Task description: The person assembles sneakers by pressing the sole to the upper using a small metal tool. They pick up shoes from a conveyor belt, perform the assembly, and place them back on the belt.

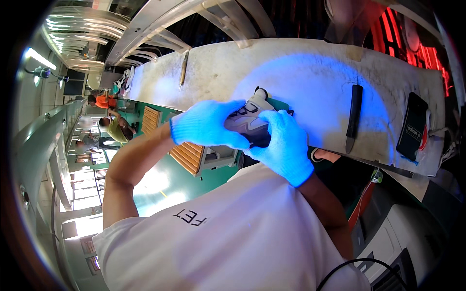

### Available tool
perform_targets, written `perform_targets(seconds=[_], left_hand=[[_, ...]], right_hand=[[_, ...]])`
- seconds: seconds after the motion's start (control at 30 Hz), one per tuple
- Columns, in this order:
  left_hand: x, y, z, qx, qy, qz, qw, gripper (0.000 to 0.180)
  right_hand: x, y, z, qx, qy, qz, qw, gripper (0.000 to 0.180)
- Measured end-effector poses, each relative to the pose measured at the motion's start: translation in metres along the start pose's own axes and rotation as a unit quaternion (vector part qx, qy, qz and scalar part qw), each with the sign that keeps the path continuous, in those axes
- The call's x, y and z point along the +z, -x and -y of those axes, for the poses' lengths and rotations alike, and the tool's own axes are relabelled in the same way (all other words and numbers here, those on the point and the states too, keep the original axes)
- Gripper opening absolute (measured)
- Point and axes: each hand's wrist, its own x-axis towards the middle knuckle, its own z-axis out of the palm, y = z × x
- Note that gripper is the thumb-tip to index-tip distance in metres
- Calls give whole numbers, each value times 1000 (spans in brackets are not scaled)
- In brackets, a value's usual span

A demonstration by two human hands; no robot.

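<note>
A grey and white sneaker (250, 119) with dark parts is between my two hands, by the near edge of the worktable (218, 72). My left hand (208, 123), in a knit glove glowing blue under the light, is wrapped round its left side. On the other side my right hand (285, 145), gloved the same way, grips it with the thumb on the upper. The palms and part of the shoe's underside are hidden. Just behind the shoe, a piece of a dark green flat thing (278, 104) shows.
To the right lie a black-handled knife (356, 114) and a black phone-shaped item (412, 127). A slim pointed tool (184, 70) lies at the far left. Clear curved strips (223, 22) hang behind the table. Slatted wooden seats (187, 157) stand at left; several people are farther off.
</note>
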Motion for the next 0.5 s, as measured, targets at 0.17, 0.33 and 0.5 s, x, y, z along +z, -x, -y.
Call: perform_targets(seconds=[0.17, 0.33, 0.5], left_hand=[[3, -29, -34, -115, -67, 52, 990, 107], [11, -37, -31, -118, -114, 7, 986, 103], [4, -33, -32, -78, -102, -3, 992, 94]], right_hand=[[9, 1, -2, -16, 22, -21, 999, 78], [17, 5, 0, -19, 25, -62, 998, 81], [15, 9, 14, 17, 43, -72, 996, 84]])
